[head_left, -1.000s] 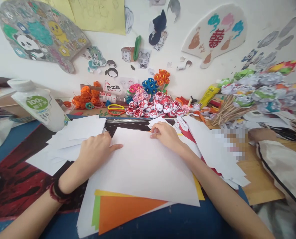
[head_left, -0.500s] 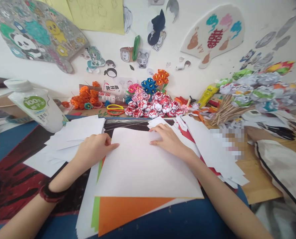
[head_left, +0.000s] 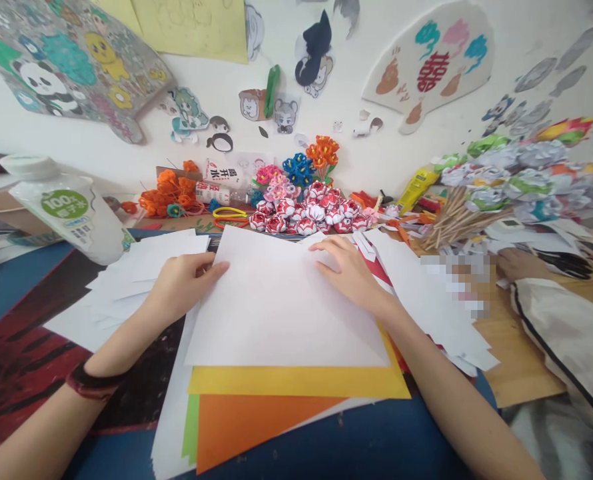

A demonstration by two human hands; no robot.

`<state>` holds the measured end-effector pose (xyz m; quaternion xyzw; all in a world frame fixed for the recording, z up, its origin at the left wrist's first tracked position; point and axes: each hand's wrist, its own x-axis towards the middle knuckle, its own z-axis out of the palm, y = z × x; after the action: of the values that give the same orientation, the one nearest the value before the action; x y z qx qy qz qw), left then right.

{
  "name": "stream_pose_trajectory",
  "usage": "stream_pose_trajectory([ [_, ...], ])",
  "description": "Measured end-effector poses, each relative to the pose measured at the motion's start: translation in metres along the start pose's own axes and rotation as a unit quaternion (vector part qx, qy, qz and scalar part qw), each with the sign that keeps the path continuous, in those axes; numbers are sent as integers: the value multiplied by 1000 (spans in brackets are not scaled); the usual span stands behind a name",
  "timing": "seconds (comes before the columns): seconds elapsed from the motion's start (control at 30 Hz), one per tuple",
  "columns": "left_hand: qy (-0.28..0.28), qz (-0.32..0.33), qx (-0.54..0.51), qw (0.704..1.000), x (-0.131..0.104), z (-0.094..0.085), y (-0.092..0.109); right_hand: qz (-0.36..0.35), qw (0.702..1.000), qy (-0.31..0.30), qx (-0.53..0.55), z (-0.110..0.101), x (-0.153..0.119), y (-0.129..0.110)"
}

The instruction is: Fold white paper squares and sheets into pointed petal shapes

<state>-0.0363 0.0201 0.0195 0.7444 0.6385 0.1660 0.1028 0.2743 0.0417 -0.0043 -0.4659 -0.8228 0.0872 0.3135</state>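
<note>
A large white sheet lies over a yellow sheet, an orange sheet, a green sheet and more white paper. My left hand pinches the white sheet's upper left edge between thumb and fingers. On its upper right part rests my right hand, thumb and fingers apart, with nothing gripped between them. Loose white sheets are left of my left hand, and another pile of white paper is to the right of my right hand.
Red and white paper flowers and orange flowers line the wall side. A white bottle stands at left. Flowers on sticks lie at right, near another person's hand and pale sleeve.
The white sheet has moved up toward the wall and slightly left with my left hand, uncovering a yellow sheet beneath. My right hand has shifted slightly up, its fingers more apart.
</note>
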Motion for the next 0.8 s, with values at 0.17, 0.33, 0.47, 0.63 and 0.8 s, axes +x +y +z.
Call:
stream_pose_trajectory([
  [0.17,87,5,106,991,-2,12,10,0,999,-21,-25,11,-4,-7],
  [0.33,102,107,105,983,-3,19,21,22,999,-23,-14,35,-7,-4],
  [0.47,5,238,-56,970,-4,13,27,48,997,36,47,42,-5,0],
  [0.63,-105,275,-103,950,-8,13,33,152,973,77,158,38,-1,4],
  [0.8,-119,302,-82,942,-9,22,39,222,933,66,276,35,2,10],
])
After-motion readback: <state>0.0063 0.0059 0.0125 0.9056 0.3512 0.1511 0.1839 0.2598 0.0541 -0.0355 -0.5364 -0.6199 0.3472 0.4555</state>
